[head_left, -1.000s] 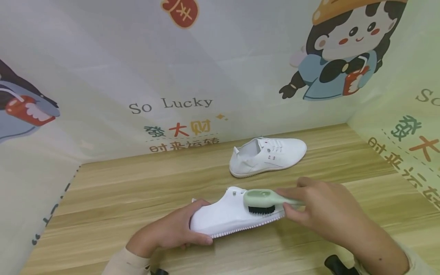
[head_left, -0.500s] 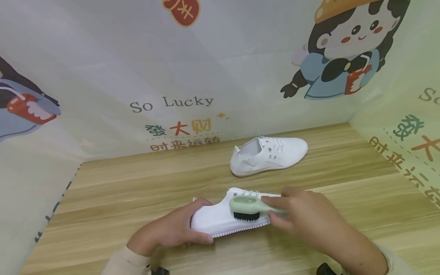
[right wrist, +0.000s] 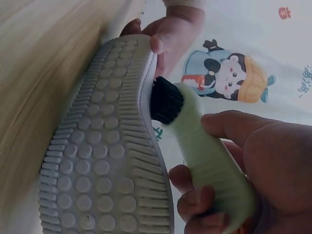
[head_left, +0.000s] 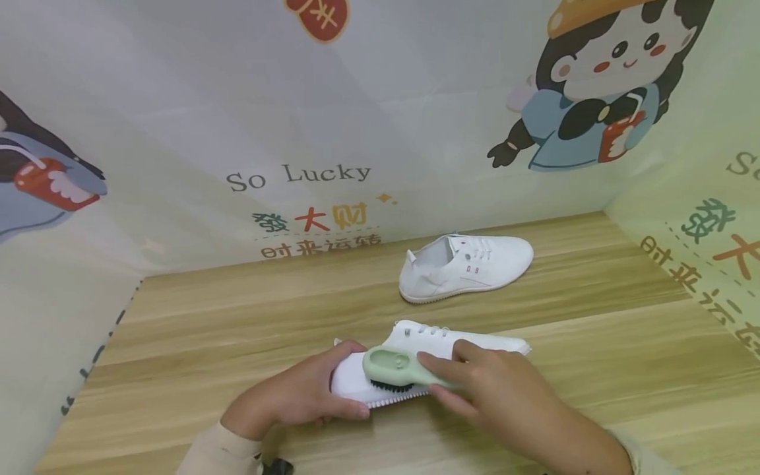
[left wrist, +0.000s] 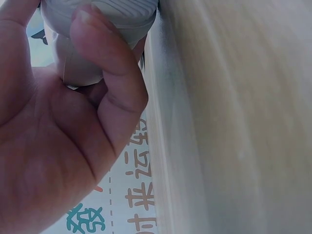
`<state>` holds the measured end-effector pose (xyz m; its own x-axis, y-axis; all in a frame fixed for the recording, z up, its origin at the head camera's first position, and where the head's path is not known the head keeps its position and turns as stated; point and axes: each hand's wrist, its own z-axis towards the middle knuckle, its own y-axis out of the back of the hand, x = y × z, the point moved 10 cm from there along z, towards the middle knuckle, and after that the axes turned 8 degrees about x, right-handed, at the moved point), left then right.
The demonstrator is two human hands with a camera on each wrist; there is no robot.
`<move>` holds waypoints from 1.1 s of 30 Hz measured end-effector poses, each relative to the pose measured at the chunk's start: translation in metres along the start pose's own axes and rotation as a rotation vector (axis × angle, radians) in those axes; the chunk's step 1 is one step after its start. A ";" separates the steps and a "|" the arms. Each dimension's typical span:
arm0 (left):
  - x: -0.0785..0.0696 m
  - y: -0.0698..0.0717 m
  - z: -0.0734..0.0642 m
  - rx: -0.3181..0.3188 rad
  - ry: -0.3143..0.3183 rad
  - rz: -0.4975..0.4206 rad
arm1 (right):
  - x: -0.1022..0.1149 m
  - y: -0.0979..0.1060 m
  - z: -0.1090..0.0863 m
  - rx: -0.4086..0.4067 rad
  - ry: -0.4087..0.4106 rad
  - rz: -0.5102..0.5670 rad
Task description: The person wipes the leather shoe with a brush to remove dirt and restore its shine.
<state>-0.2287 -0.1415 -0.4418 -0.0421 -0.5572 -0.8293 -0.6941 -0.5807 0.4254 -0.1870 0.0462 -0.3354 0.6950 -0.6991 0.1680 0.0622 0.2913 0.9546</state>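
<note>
In the head view a white lace-up shoe (head_left: 415, 340) is tipped on its side, its ridged sole edge toward me. My left hand (head_left: 297, 389) grips its heel, thumb along the sole; the left wrist view has the fingers curled round the heel (left wrist: 78, 63). My right hand (head_left: 505, 396) holds a pale green brush (head_left: 388, 366) by its handle. Its black bristles (right wrist: 167, 100) press against the side of the shoe near the heel. The studded sole (right wrist: 92, 161) faces the right wrist camera.
A second white shoe (head_left: 469, 267) stands upright behind, near the back of the wood-grain table (head_left: 237, 310). Printed cloth walls (head_left: 178, 132) with cartoon figures enclose the back and sides.
My right hand has drawn the brush leftward along the shoe's side, from near the toe toward the heel. The left hand keeps its grip on the heel, and the other shoe stays put.
</note>
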 end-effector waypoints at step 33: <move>-0.008 0.040 -0.018 -0.297 -0.003 0.378 | -0.036 0.017 -0.023 -0.127 -0.009 -0.076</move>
<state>-0.2438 -0.1711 -0.4117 -0.2542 -0.7608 -0.5971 -0.3943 -0.4822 0.7823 -0.1945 0.0918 -0.3310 0.6782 -0.7281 0.0993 0.2045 0.3169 0.9261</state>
